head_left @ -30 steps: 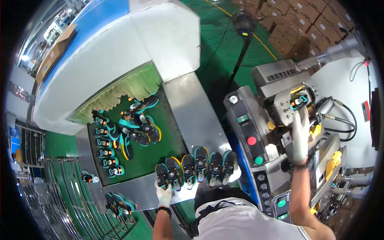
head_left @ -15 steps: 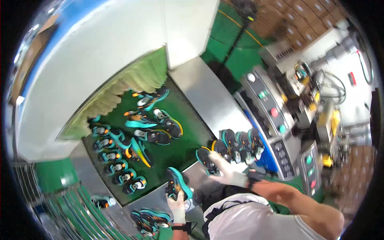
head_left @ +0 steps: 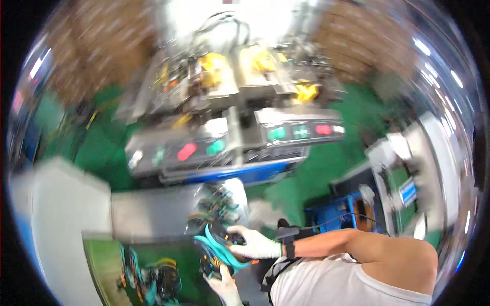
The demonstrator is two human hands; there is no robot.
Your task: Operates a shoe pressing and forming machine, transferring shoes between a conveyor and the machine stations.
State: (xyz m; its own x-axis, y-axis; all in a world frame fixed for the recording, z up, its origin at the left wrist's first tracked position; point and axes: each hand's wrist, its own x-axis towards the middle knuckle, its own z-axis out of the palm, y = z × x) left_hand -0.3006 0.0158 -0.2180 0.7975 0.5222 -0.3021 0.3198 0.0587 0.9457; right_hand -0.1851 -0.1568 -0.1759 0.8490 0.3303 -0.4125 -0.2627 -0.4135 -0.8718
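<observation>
Inspector: Right hand (head_left: 253, 244), white-gloved, is closed on a teal-and-black shoe (head_left: 220, 248), fingers wrapped over its upper edge.

Clerk: And the other hand?

Inspector: Left hand (head_left: 224, 285), also gloved, comes up from the lower edge and touches the same shoe from beneath. Whether its fingers are curled shut or spread, I cannot tell; the view is blurred there.

Clerk: Where does the shoe sit?

Inspector: Held off the surface, just in front of the person's chest, above the near corner of the green belt (head_left: 104, 265). More shoes (head_left: 153, 275) lie on that belt to the left. A second blurred cluster (head_left: 219, 201) sits just above the held shoe, on the grey plate (head_left: 148, 217).

Clerk: Edges and room?

Inspector: Control panel (head_left: 229, 145) with red and green buttons runs across just beyond the plate; its blue lower edge is near the cluster. Green floor (head_left: 321, 168) lies open to the right, up to a blue bin (head_left: 332, 214).
</observation>
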